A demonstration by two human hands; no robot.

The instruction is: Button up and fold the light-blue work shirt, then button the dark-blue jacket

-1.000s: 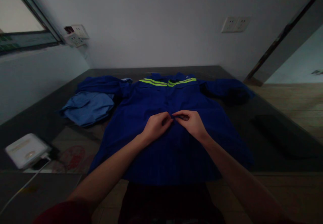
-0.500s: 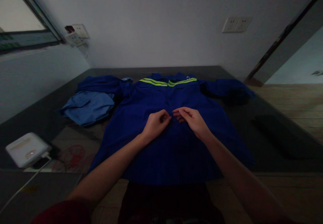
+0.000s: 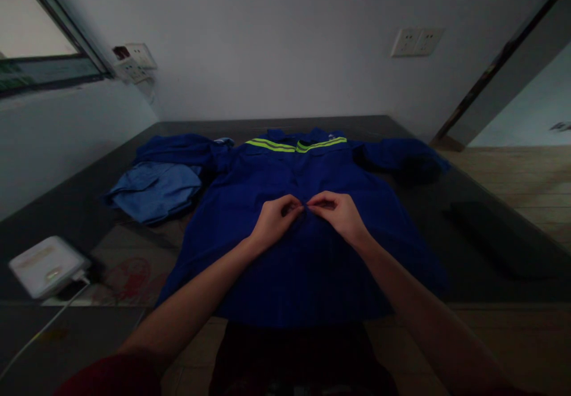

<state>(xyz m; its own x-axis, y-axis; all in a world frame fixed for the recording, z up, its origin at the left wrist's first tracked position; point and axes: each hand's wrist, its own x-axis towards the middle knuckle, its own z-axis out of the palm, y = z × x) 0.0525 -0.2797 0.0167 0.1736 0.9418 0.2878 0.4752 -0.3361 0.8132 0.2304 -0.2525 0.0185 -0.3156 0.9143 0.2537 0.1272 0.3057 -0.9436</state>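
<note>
A dark blue work jacket (image 3: pixel 267 265) with yellow-green reflective stripes across the chest lies flat, front up, on a dark table (image 3: pixel 80 206), its hem hanging over the near edge. My left hand (image 3: pixel 274 220) and my right hand (image 3: pixel 339 214) meet at the jacket's centre front, about mid-chest. Both pinch the fabric edges there, fingertips almost touching. What lies between the fingertips is too small and dark to make out.
A lighter blue garment (image 3: pixel 154 191) lies crumpled at the jacket's left sleeve. A white device (image 3: pixel 47 265) with a cable sits at the table's left front. A dark flat object (image 3: pixel 491 229) rests on the right. Wall sockets (image 3: pixel 417 42) and a doorway are behind.
Both hands have shifted slightly up the jacket front. The right hand's fingers spread a little half a second ago and have closed into a pinch again.
</note>
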